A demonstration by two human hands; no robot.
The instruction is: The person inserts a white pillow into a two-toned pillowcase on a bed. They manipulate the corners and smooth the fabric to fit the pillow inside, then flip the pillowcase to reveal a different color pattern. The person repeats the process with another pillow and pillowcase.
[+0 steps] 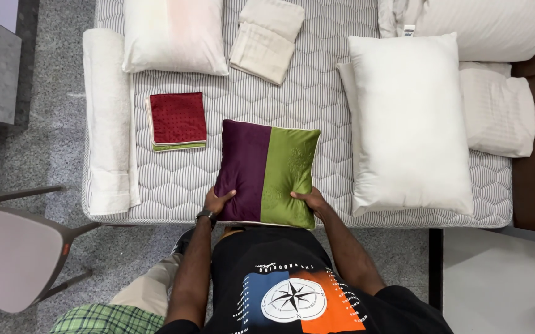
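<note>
1. The quilted striped mattress [292,108] fills most of the view and bears everything else.
2. A large white pillow [411,124] lies just right of the cushion, partly over a striped pillow [499,111] nearer the right edge.
3. A rolled white towel [106,124] runs along the mattress's left edge; another white pillow [173,34] sits at the top left.
4. The purple-and-green cushion [267,172] lies at the near edge of the mattress, centre.
5. A folded beige cloth [266,40] lies beyond it; a folded red cover [178,120] lies to its left, well apart.
6. A grey chair [14,250] stands on the floor at left.
7. The left hand [216,201] is clamped on the cushion's near left corner; the right hand [309,199] grips its near right edge.
</note>
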